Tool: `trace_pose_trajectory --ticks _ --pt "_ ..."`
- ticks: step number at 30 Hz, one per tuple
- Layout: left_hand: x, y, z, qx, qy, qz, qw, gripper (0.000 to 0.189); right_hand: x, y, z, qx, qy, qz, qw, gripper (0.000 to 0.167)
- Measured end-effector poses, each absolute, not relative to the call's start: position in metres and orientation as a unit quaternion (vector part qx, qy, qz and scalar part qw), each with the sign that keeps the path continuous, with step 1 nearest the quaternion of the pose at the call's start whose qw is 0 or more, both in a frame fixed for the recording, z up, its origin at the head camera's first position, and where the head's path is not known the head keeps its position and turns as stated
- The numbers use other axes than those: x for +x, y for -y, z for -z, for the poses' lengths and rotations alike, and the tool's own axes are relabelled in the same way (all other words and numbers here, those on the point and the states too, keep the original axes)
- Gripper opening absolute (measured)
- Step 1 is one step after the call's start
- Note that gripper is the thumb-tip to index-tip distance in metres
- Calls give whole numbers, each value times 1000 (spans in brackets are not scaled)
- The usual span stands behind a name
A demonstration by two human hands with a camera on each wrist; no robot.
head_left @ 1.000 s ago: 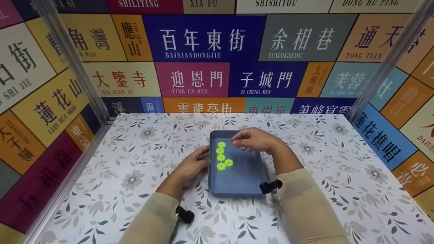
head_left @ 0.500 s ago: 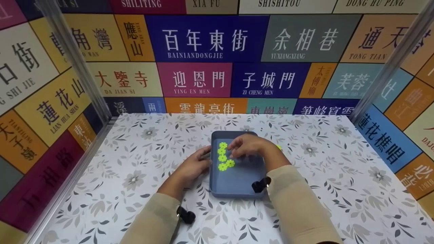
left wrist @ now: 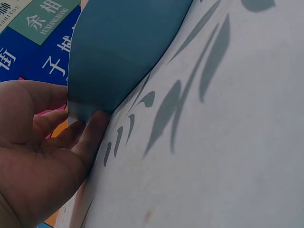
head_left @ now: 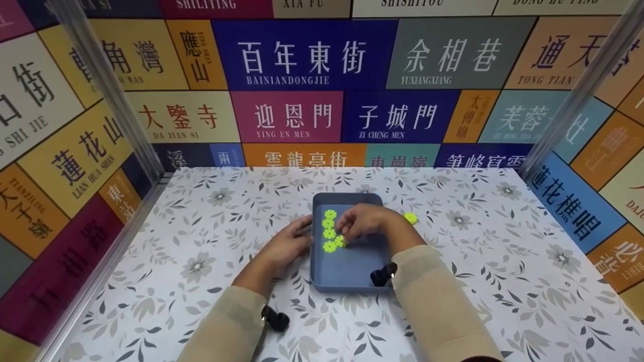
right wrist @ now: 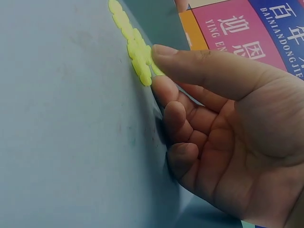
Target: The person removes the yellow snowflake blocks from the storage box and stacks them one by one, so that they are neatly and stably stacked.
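Since a second earlier, the right hand (head_left: 366, 219) had moved down and leftward over a rectangular blue-grey tray (head_left: 353, 274), its fingertips arriving at the small yellow-green flower-shaped piece (head_left: 340, 241) that sat offset to the right in the cluster; at that same earlier moment the right arm had hidden a separate yellow-green piece (head_left: 411, 218), which now showed on the counter (head_left: 196, 226) beyond the right forearm. In the head view, the remaining flower-shaped pieces (head_left: 329, 233) ran in a line along the left part of the tray floor, close to one another. The left hand (head_left: 287, 246) rested against the tray's outer left wall. Both arms wore beige sleeves (head_left: 445, 296), with a small black device (head_left: 275, 319) near each cuff. White counter covering carried a grey floral print, and behind it stood a wall of coloured panels (head_left: 307, 55) with Chinese characters and Latin lettering. From the left wrist, the left hand's fingers appeared slightly bent and spread, touching the outside of the tray without wrapping round it. From the right wrist, thumb and forefinger were together on a yellow-green edge, pinching the offset piece beside the line, while the other fingers curled toward the palm, low over the tray floor.
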State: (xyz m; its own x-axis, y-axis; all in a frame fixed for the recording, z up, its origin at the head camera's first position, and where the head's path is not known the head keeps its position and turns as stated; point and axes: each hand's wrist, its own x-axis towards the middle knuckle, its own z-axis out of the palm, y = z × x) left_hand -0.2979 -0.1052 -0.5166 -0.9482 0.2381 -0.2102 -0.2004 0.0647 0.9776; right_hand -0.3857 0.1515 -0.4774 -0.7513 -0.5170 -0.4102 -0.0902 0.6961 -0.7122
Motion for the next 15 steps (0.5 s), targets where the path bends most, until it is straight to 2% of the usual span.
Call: trace_pose_trajectory --ticks 6,15 --pt "-297 105 516 20 -714 -681 159 66 -386 -150 479 -191 -864 336 322 42" --pt "-296 105 515 18 -723 -672 162 66 -384 -149 478 -210 -884 290 300 36"
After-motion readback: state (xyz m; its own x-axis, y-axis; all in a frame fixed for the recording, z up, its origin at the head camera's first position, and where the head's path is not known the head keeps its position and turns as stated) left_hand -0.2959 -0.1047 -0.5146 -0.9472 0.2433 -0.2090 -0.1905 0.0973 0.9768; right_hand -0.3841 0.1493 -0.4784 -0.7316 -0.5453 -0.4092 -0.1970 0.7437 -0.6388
